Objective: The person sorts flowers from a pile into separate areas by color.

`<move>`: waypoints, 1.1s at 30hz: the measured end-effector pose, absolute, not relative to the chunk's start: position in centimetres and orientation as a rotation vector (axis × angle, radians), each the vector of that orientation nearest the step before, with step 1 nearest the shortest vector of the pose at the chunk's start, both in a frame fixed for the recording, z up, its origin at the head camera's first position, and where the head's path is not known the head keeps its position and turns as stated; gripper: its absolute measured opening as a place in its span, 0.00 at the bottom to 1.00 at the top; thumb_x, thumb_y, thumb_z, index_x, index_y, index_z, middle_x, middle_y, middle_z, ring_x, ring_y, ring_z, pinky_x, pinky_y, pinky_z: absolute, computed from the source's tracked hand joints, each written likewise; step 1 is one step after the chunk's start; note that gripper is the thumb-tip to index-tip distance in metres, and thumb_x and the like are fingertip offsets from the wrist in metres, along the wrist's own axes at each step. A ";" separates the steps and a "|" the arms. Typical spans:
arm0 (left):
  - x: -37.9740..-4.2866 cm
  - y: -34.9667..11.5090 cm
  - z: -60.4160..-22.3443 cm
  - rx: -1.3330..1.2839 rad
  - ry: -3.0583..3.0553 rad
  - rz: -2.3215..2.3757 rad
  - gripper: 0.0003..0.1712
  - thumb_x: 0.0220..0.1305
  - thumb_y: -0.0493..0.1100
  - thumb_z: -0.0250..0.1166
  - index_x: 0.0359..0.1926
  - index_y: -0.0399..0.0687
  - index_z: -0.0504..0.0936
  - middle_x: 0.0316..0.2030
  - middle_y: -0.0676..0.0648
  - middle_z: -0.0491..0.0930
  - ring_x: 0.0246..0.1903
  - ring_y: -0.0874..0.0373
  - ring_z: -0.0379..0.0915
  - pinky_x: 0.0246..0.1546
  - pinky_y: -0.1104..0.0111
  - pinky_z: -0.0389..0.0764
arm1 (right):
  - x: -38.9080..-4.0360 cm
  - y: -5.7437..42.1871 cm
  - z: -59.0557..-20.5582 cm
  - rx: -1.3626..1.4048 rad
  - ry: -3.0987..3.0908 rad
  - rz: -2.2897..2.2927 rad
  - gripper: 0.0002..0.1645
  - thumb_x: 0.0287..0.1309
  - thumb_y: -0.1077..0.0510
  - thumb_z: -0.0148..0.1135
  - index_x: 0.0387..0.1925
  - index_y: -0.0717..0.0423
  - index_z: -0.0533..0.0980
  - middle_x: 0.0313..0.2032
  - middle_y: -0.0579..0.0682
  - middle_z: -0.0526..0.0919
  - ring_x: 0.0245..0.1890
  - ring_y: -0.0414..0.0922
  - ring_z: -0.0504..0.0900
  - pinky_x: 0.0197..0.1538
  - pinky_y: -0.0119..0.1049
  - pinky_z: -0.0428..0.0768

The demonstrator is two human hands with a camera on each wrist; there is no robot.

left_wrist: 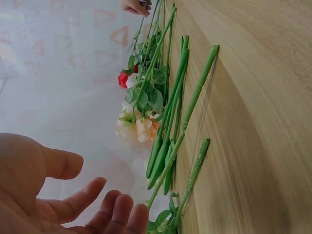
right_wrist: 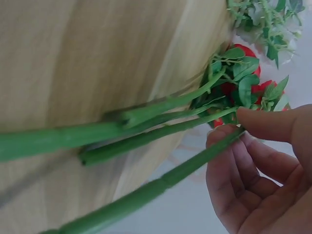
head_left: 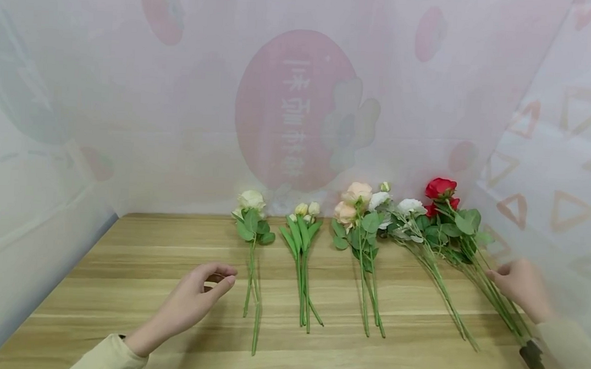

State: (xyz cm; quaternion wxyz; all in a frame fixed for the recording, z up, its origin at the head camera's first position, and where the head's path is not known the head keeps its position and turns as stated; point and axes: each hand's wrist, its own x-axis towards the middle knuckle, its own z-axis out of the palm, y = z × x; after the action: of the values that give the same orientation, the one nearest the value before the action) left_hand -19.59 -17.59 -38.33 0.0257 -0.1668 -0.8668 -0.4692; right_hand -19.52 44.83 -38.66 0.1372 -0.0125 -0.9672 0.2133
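Observation:
At the right, my right hand [head_left: 521, 288] pinches a green stem [right_wrist: 204, 156] between thumb and fingertips, among the stems of the red roses [head_left: 441, 190]. The pinched stem is lifted off the wood in the right wrist view, while other stems [right_wrist: 146, 141] lie beside it. My left hand [head_left: 191, 298] hovers left of the pale cream rose [head_left: 252, 200], its fingers loosely bent and holding nothing. In the left wrist view, the cut stems [left_wrist: 200, 92] of that rose lie just beyond the left fingertips [left_wrist: 139, 214].
Cream tulips [head_left: 301, 209], peach roses [head_left: 358, 193] and white flowers [head_left: 410, 206] lie in a row on the wooden table [head_left: 148, 266], heads toward the back. A dark object [head_left: 532, 354] shows by the rightmost stem ends. Printed sheets [head_left: 190, 108] enclose the back and sides.

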 end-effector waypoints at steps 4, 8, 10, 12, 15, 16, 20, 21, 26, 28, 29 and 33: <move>-19.6 -17.6 -38.3 -0.539 -2.680 -1.442 0.14 0.72 0.48 0.61 0.51 0.47 0.81 0.47 0.51 0.80 0.46 0.59 0.74 0.46 0.58 0.76 | -19.5 45.4 -39.1 -0.093 -2.825 0.636 0.29 0.63 0.59 0.62 0.07 0.55 0.66 0.08 0.41 0.59 0.09 0.38 0.56 0.15 0.34 0.62; -19.5 -17.5 -38.2 -0.548 -2.685 -1.443 0.14 0.71 0.48 0.61 0.51 0.46 0.81 0.47 0.50 0.80 0.47 0.58 0.74 0.46 0.58 0.76 | -19.4 45.6 -39.3 -0.099 -2.861 0.668 0.27 0.60 0.58 0.64 0.07 0.54 0.67 0.08 0.40 0.61 0.09 0.37 0.58 0.14 0.33 0.63; -19.4 -17.4 -38.1 -0.547 -2.689 -1.443 0.13 0.71 0.48 0.61 0.51 0.46 0.81 0.47 0.50 0.80 0.46 0.58 0.74 0.46 0.58 0.76 | -19.4 45.6 -39.3 -0.102 -2.888 0.667 0.28 0.59 0.57 0.65 0.07 0.53 0.65 0.08 0.40 0.60 0.09 0.37 0.57 0.14 0.32 0.62; -19.3 -17.3 -38.1 -0.548 -2.692 -1.444 0.13 0.71 0.47 0.61 0.50 0.47 0.81 0.47 0.50 0.80 0.46 0.58 0.74 0.47 0.58 0.75 | -19.4 45.6 -39.3 -0.099 -2.924 0.656 0.28 0.59 0.56 0.65 0.07 0.51 0.65 0.08 0.39 0.60 0.10 0.37 0.57 0.15 0.33 0.62; -19.3 -17.3 -38.0 -0.549 -2.698 -1.435 0.12 0.71 0.47 0.61 0.50 0.48 0.81 0.47 0.50 0.80 0.46 0.59 0.74 0.47 0.57 0.75 | -19.5 45.6 -39.6 -0.094 -2.956 0.637 0.30 0.58 0.56 0.66 0.07 0.48 0.60 0.08 0.38 0.58 0.10 0.37 0.57 0.15 0.32 0.62; -19.2 -17.3 -38.0 -0.551 -2.700 -1.432 0.12 0.71 0.47 0.61 0.50 0.48 0.81 0.47 0.50 0.80 0.46 0.59 0.74 0.47 0.57 0.75 | -19.5 45.6 -39.6 -0.084 -2.961 0.636 0.30 0.57 0.56 0.66 0.07 0.48 0.60 0.08 0.38 0.58 0.10 0.37 0.56 0.16 0.32 0.62; -19.2 -17.3 -38.0 -0.550 -2.708 -1.423 0.12 0.71 0.47 0.61 0.49 0.48 0.81 0.47 0.51 0.79 0.46 0.58 0.74 0.46 0.57 0.75 | -19.6 45.4 -39.9 -0.060 -2.961 0.630 0.31 0.56 0.57 0.67 0.06 0.48 0.60 0.08 0.38 0.56 0.11 0.36 0.54 0.16 0.31 0.60; -19.2 -17.3 -38.0 -0.548 -2.710 -1.423 0.12 0.71 0.47 0.61 0.49 0.48 0.81 0.47 0.51 0.79 0.46 0.58 0.74 0.46 0.57 0.75 | -19.5 45.3 -39.9 -0.054 -2.957 0.627 0.31 0.56 0.57 0.67 0.06 0.48 0.59 0.08 0.37 0.56 0.11 0.36 0.54 0.16 0.31 0.59; -19.2 -17.3 -38.0 -0.548 -2.719 -1.424 0.11 0.71 0.46 0.61 0.49 0.48 0.81 0.48 0.51 0.79 0.46 0.57 0.74 0.46 0.57 0.75 | -19.4 45.2 -40.1 -0.063 -2.938 0.587 0.31 0.58 0.58 0.65 0.06 0.48 0.59 0.08 0.38 0.55 0.11 0.36 0.53 0.16 0.31 0.59; -19.3 -17.4 -37.9 -0.550 -2.725 -1.424 0.11 0.71 0.46 0.61 0.49 0.48 0.81 0.48 0.50 0.79 0.46 0.57 0.74 0.46 0.57 0.76 | -19.3 45.2 -40.2 -0.081 -2.932 0.572 0.32 0.58 0.57 0.65 0.06 0.48 0.59 0.08 0.38 0.55 0.10 0.36 0.54 0.16 0.31 0.60; -19.3 -17.4 -37.9 -0.551 -2.727 -1.423 0.10 0.72 0.45 0.61 0.49 0.48 0.81 0.48 0.50 0.79 0.46 0.57 0.74 0.46 0.56 0.76 | -19.3 45.1 -40.2 -0.088 -2.931 0.570 0.32 0.58 0.57 0.65 0.06 0.49 0.59 0.08 0.38 0.55 0.10 0.36 0.53 0.16 0.31 0.60; -19.3 -17.4 -37.9 -0.550 -2.731 -1.424 0.11 0.72 0.46 0.61 0.49 0.48 0.81 0.49 0.50 0.79 0.47 0.57 0.74 0.46 0.56 0.76 | -19.0 44.8 -40.2 -0.092 -2.913 0.521 0.32 0.58 0.57 0.66 0.06 0.48 0.58 0.08 0.38 0.54 0.10 0.37 0.54 0.16 0.33 0.62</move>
State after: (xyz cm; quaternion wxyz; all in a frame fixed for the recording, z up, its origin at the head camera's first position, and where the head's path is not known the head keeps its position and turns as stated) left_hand -19.27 -17.44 -37.90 0.0064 -0.1758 -0.8729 -0.4551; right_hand -19.01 44.80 -40.21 0.0901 -0.0308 -0.9799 0.1753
